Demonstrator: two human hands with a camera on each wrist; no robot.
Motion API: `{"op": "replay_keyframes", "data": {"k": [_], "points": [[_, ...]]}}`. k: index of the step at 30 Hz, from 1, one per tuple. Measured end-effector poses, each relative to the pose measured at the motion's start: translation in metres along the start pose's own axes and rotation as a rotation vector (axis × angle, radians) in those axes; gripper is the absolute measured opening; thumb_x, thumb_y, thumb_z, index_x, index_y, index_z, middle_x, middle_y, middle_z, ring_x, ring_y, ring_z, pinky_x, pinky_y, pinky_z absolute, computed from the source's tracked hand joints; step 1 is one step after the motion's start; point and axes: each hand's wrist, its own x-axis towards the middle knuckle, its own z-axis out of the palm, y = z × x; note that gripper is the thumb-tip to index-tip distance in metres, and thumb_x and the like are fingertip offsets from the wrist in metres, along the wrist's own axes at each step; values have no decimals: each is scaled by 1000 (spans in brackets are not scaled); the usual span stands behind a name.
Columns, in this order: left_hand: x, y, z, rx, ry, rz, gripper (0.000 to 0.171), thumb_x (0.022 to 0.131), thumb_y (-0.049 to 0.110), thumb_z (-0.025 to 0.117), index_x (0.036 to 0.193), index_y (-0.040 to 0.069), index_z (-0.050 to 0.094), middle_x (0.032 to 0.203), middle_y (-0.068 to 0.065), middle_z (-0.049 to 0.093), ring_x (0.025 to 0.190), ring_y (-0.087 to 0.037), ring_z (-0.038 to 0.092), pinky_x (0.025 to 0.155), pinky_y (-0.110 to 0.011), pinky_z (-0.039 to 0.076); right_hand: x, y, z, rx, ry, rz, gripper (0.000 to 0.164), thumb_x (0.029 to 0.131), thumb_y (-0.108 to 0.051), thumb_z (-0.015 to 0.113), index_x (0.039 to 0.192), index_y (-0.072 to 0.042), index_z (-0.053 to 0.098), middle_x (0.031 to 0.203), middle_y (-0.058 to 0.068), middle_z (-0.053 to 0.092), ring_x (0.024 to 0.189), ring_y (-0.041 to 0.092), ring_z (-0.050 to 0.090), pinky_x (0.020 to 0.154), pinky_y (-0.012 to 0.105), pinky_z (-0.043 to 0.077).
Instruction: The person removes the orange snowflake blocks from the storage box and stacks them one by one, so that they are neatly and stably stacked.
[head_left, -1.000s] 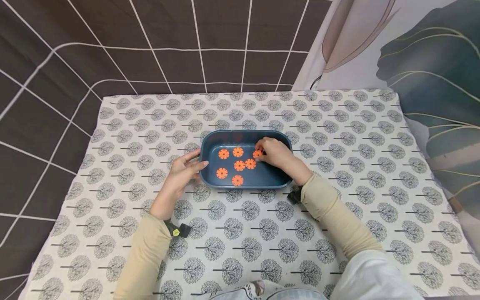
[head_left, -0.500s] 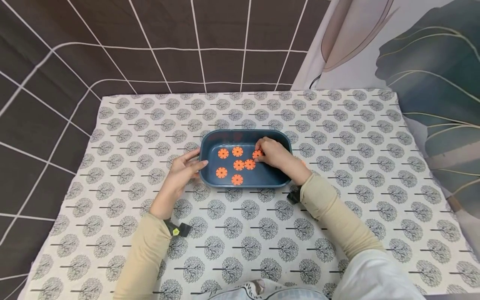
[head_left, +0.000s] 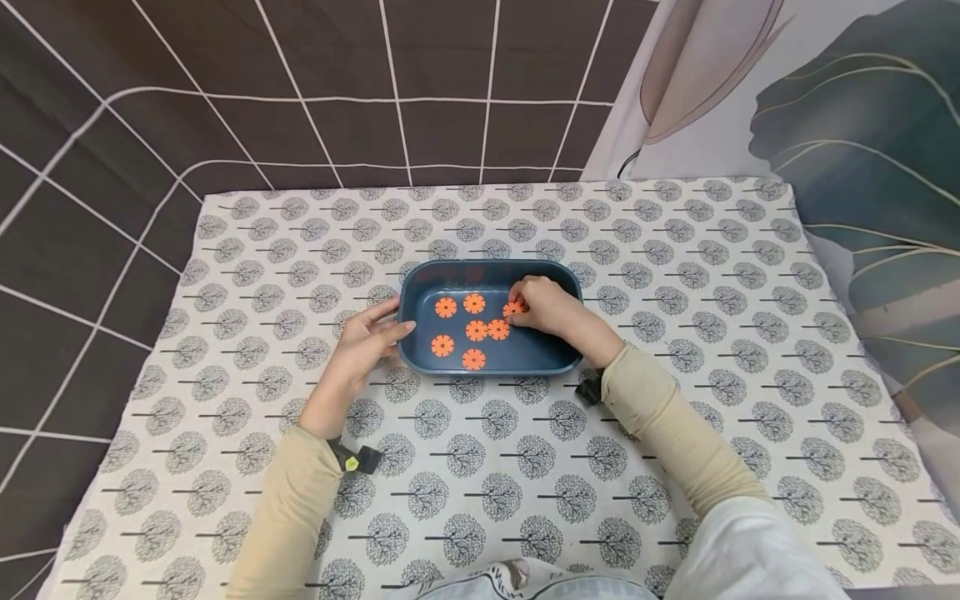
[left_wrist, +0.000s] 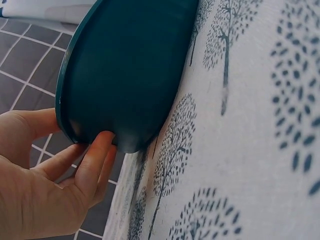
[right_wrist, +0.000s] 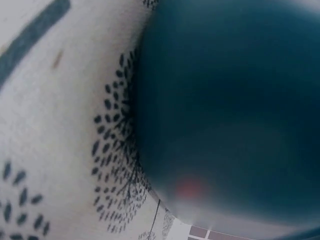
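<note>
A dark blue oblong tub stands on the cloth in the middle of the head view. Its floor bears several orange notched discs, round and flower-like, each with a small centre hole. My left hand holds the tub's left end, thumb over the rim and fingers against the outer wall. The left wrist view shows that hand beside the tub's wall. Inside the right part, my right hand pinches another orange disc, partly covered by the fingers. Only the tub's blurred wall fills the right wrist view.
A white cloth printed with grey trees covers the table around the tub. Dark grid-patterned fabric hangs behind and to the left. At the right is a leaf-patterned hanging.
</note>
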Motion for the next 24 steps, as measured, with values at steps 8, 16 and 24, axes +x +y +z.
{"op": "replay_keyframes", "data": {"k": [8, 16, 24], "points": [[1, -1, -1, -6, -11, 3, 63, 85, 7, 65, 142, 12, 38, 133, -19, 51, 83, -11, 65, 73, -22, 56, -1, -1, 0, -49, 13, -46, 36, 81, -17, 70, 109, 4, 64, 104, 17, 61, 76, 22, 53, 67, 34, 47], [1, -1, 0, -2, -17, 12, 64, 85, 8, 66, 142, 11, 38, 133, -19, 51, 84, -12, 66, 73, -22, 56, -3, -1, -3, -20, 49, -102, 34, 79, -17, 73, 107, 2, 67, 102, 14, 62, 77, 21, 55, 70, 34, 49], [1, 1, 1, 12, 10, -1, 63, 84, 8, 66, 141, 14, 40, 132, -17, 53, 83, -12, 65, 72, -23, 56, -13, 2, -18, 44, 147, -166, 31, 79, -14, 73, 105, 1, 67, 98, 12, 61, 76, 18, 56, 67, 30, 51]]}}
